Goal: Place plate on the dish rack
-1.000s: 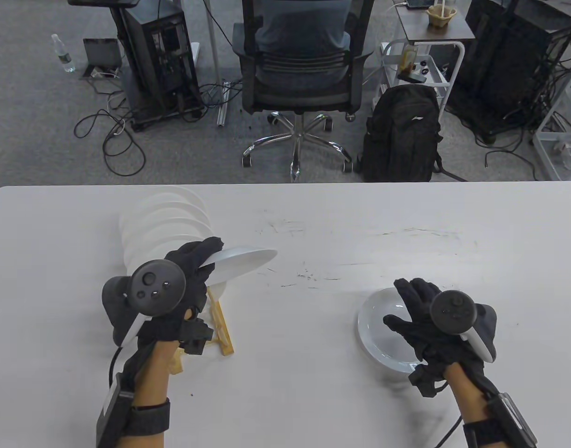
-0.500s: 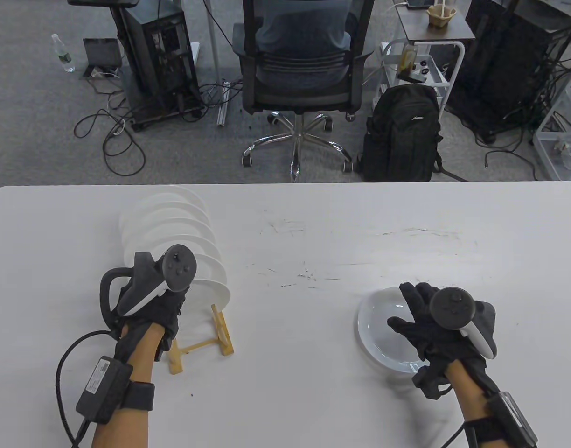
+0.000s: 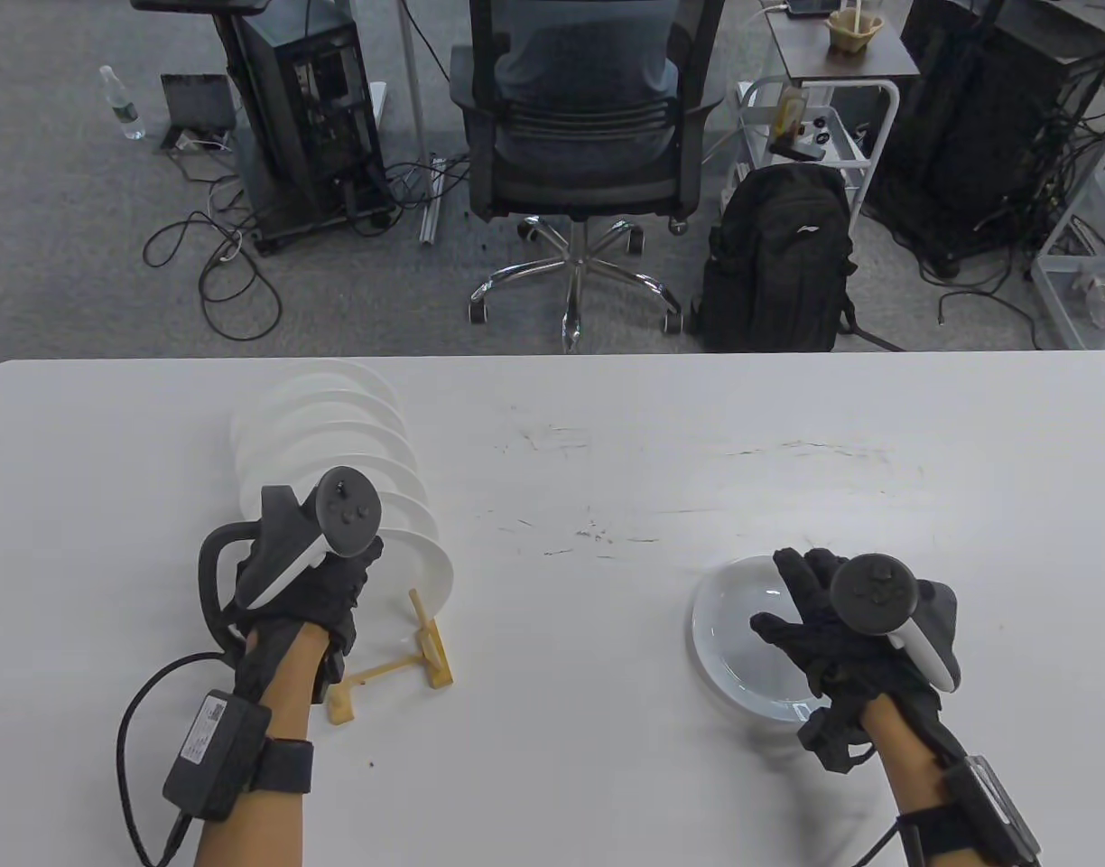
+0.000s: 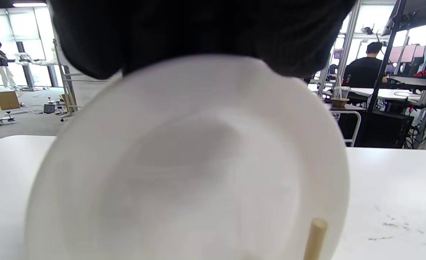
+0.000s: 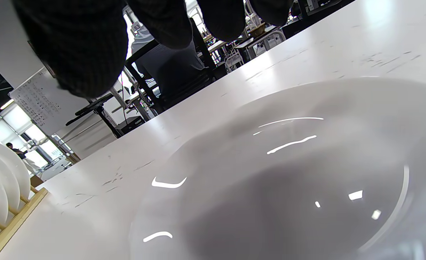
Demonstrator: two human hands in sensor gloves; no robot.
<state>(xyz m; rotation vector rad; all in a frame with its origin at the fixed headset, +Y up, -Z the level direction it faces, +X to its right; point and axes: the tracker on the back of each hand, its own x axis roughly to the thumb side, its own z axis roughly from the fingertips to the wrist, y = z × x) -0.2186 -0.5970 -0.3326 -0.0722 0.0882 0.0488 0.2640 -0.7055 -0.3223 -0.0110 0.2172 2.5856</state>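
A wooden dish rack at the table's left holds a row of upright white plates. My left hand grips the top rim of the nearest plate, which stands upright in the rack's front slot. In the left wrist view this plate fills the frame, my fingers lie over its top edge, and a rack peg stands in front of it. My right hand hovers with spread fingers over another white plate lying flat on the table; that plate shows under my fingers in the right wrist view.
The white table has scuff marks in its middle. Behind its far edge stand an office chair, a black backpack and computer towers with cables on the floor. The rack's end shows in the right wrist view.
My left hand turned its plate from nearly flat to upright and set it into the rack's front slot, then shifted it slightly nearer. The right hand barely moved.
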